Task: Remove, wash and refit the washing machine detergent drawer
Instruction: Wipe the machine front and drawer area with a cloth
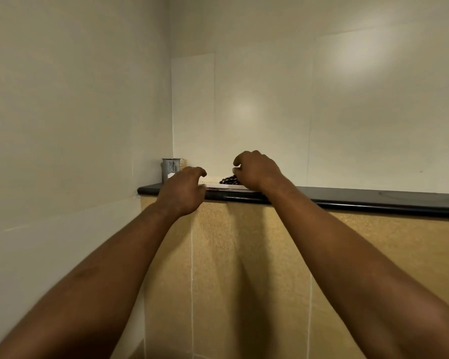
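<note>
Both my arms reach up to a black ledge [347, 198] at eye height. A flat white object [224, 186] lies on it, seen edge-on; I cannot tell whether it is the detergent drawer. A dark beaded clump [228, 179] sits on top of it. My left hand [183, 191] hovers at the white object's left end, fingers curled and apart, holding nothing. My right hand [257, 169] arches over its right end, fingertips just above the dark clump. No washing machine is in view.
A grey metal cup [169, 169] stands in the corner at the ledge's left end, close to my left hand. Pale walls rise behind and to the left. Yellow tiles [244, 268] cover the wall below the ledge.
</note>
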